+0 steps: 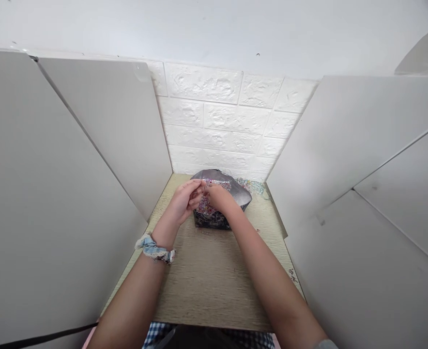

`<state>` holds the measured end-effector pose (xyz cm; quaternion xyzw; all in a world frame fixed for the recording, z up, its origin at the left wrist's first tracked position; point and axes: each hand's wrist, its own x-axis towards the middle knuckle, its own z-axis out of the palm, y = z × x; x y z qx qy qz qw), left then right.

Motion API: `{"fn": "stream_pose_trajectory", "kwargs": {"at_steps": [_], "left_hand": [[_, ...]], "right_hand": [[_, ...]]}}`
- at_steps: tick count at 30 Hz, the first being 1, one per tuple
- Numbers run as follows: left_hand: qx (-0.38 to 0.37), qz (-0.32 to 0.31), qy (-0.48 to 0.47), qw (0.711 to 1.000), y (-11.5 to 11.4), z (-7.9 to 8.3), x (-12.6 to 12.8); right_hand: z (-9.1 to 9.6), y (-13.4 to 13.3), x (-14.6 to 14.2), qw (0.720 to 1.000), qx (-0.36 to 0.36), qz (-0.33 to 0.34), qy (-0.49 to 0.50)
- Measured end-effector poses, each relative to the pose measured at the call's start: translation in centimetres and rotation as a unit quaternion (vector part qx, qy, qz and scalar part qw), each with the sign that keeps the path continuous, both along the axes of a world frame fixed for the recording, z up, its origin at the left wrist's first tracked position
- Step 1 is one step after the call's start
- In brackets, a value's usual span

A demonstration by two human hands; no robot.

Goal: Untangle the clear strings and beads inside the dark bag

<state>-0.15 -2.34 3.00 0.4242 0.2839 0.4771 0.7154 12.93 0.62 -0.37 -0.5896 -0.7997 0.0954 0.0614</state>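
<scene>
A dark open-topped container with a grey lining stands at the far end of the table, with many small multicoloured beads inside. Over its left part, my left hand is closed, its fingers curled and the thumb and index fingertips close together. My right hand reaches in from the right, its fingers bent in a pinch beside the left fingertips. Whatever lies between the fingers is too small to make out. A light blue scrunchie circles my left wrist.
Strings of pale beads lie behind the container, at its right. A few tiny pieces rest near the right edge of the wooden table. Grey panels enclose both sides, and a white brick-patterned wall rises behind.
</scene>
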Motion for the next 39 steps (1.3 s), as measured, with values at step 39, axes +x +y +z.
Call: {"fn": "stream_pose_trajectory", "kwargs": {"at_steps": [39], "left_hand": [[0.005,0.149,0.134,0.980,0.2,-0.3,0.7]], "right_hand": [[-0.7,-0.4,-1.3,0.998,-0.016,0.063,0.016]]}}
